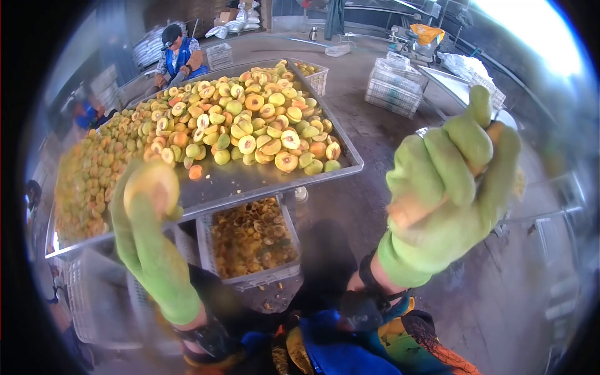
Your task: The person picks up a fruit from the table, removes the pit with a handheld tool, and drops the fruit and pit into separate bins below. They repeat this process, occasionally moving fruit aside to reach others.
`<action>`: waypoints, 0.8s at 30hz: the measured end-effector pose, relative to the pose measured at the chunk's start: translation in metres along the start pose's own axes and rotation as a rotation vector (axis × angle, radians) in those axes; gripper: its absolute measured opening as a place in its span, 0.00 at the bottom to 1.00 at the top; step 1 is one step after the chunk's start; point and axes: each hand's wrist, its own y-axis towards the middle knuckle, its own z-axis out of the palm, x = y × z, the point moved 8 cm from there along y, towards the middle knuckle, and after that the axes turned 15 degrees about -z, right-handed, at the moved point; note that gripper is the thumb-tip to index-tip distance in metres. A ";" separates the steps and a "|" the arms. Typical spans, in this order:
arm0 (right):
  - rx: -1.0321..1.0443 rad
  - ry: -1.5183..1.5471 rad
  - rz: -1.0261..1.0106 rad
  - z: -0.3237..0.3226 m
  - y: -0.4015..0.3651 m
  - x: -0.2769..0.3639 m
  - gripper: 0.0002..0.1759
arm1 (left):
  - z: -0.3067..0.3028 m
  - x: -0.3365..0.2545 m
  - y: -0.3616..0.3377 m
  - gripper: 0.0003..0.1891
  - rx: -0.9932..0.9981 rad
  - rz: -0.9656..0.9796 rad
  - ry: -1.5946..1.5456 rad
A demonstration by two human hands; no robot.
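The green-gloved left hand (147, 244) pinches a pale yellow, round peach half (152, 186) at its fingertips, raised before the tray. The green-gloved right hand (447, 187) is clenched round a tan wooden tool handle (409, 211). Beyond, the metal tray table (250, 181) bears a heap of halved yellow-orange peaches (250, 119). The white plastic crate (250, 278) below is nearly full of brownish pits (250, 240), so much looks done.

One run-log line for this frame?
left hand holds fruit half | right hand grips wooden-handled tool | tray: halved fruit
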 end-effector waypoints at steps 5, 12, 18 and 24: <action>-0.270 0.393 0.268 -0.101 0.050 -0.029 0.14 | -0.007 0.030 0.014 0.20 0.065 -0.122 0.024; -0.718 0.356 0.311 -0.250 0.037 -0.071 0.13 | -0.008 0.081 0.020 0.18 0.093 -0.391 -0.079; -0.883 0.191 0.262 -0.298 0.001 -0.084 0.11 | -0.007 0.095 0.018 0.18 0.100 -0.439 -0.005; -1.154 -0.054 0.228 -0.323 -0.036 -0.090 0.14 | -0.019 0.117 0.022 0.19 0.080 -0.480 -0.055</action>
